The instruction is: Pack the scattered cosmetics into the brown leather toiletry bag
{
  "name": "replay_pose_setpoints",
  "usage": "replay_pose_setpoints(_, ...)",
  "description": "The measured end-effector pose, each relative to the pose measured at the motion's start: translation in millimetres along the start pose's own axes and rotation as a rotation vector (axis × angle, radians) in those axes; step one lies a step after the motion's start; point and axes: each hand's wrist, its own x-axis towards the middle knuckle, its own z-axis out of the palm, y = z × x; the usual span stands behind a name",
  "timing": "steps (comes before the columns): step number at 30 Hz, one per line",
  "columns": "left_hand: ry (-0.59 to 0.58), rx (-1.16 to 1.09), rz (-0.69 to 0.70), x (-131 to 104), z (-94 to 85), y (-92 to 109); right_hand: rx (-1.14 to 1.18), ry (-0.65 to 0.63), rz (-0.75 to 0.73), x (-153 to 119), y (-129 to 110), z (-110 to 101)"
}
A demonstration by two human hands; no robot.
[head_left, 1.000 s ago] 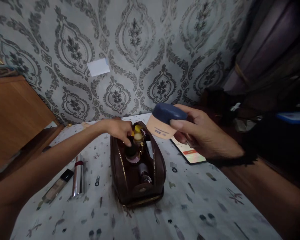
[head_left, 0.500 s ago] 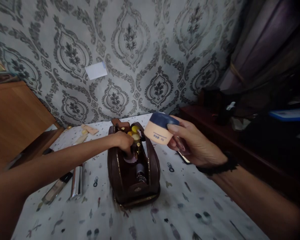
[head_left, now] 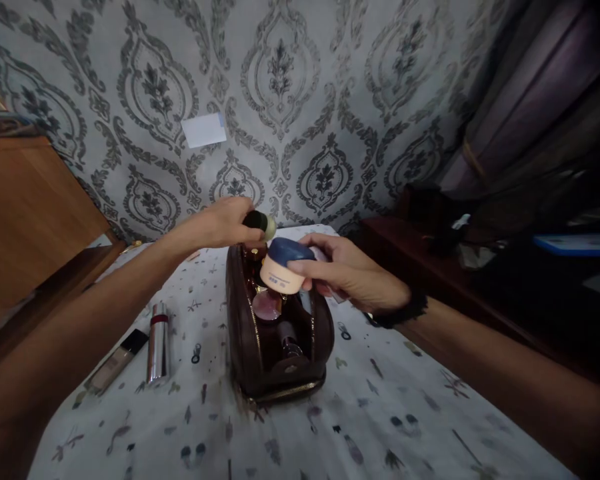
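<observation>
An unzipped brown bag (head_left: 240, 333) stands on the patterned cloth, with a pink round item (head_left: 267, 305) and other small cosmetics inside. Above its far end, my left hand (head_left: 220, 223) grips a small dark-and-pale-green jar (head_left: 260, 225). My right hand (head_left: 353, 273) holds a peach jar with a blue lid (head_left: 284, 265) over the bag's opening. Something pale and partly hidden is also within the right hand's fingers. The two jars are close to each other.
Left of the bag lie a silver tube (head_left: 159, 347) and a bottle with a black cap (head_left: 116, 363). A wooden cabinet (head_left: 35, 227) stands at the left. Behind is a patterned wall with a white card (head_left: 204, 130). Dark furniture (head_left: 400, 253) is at the right.
My left hand has come up out of the bag with the small green jar. My right hand has moved left with the peach jar, now over the bag.
</observation>
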Motion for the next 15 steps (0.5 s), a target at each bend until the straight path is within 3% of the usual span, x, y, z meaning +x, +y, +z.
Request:
replay_pose_setpoints(6,-0.026,-0.657,-0.202,-17.9,16.0,-21.4,-0.303,0.014,0.022,20.0,-6.2,24.5)
replay_pose_setpoints(12,0.025,-0.808,-0.204,-26.9,18.9,-22.0,-0.379,0.114,-0.073,38.7,2.2,30.6)
replay_pose_setpoints(15,0.039,-0.838,-0.199,-29.7,20.1,-23.7,-0.447,0.053,-0.079,43.7,-1.3,30.6)
